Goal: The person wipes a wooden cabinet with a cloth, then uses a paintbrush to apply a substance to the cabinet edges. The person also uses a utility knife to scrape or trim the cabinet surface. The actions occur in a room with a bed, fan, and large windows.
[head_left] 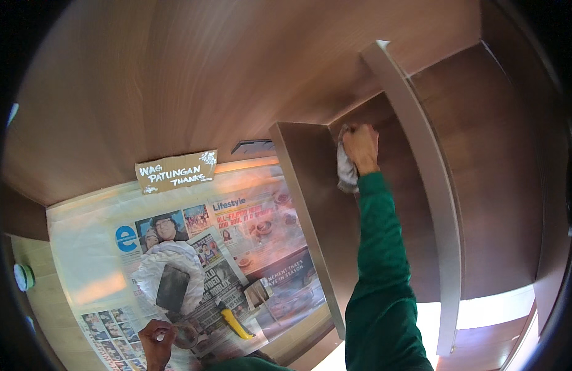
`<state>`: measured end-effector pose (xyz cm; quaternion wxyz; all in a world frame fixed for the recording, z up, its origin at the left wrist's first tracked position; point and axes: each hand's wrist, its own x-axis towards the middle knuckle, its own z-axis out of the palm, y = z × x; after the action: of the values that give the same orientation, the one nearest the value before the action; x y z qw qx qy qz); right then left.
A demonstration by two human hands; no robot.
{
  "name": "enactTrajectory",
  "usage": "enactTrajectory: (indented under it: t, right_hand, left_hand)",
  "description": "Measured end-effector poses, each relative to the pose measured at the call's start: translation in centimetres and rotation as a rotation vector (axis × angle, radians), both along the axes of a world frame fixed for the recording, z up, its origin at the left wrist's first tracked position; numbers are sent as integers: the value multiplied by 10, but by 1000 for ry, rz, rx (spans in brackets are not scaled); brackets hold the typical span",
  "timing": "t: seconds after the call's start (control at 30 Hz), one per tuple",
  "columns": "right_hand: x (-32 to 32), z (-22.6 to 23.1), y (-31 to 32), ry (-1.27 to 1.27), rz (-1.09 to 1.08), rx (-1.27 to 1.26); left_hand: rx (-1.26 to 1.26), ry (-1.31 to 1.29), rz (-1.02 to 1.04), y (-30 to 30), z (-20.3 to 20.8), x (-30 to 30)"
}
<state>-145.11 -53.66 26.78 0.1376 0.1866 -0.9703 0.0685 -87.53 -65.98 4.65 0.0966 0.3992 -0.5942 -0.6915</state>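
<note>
My right hand (362, 148), at the end of a green sleeve, is closed on a white rag (346, 166). It presses the rag to the inside wall of a dark brown wooden compartment (415, 247). At the lower left, my left hand (157, 343) has its fingers curled together. A small white bit shows at its fingertips, too small to name. Touching or just beside that hand is a clear ring-shaped thing (187, 337), like a tape roll. Nearby, a dark grey rectangular block (173, 287) rests on a crumpled white cloth (151, 272).
Newspaper sheets (292, 229) cover the surface at left. On them lie a yellow-handled cutter (237, 324) and a flat brush (258, 294). A cardboard sign (176, 172) leans by the back panel near a black flat piece (254, 146). Upright boards (307, 229) edge the compartment.
</note>
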Motion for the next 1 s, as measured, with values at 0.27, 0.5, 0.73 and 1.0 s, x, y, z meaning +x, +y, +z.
enactTrajectory:
  t: [0.27,0.5,0.73,1.0]
  right_hand:
    - [221,30,88,-936,317,-1111]
    - [340,-12,135,-1038,414,-1395]
    - [502,39,255,-114,561,-734]
    - [624,-17,419,-576,557,-961]
  left_hand:
    - [79,273,-96,37,60,-49]
    - [691,658,-317,120,119,-116]
    - [62,666,-16,211,179,20]
    - [-424,517,50,363,161,158]
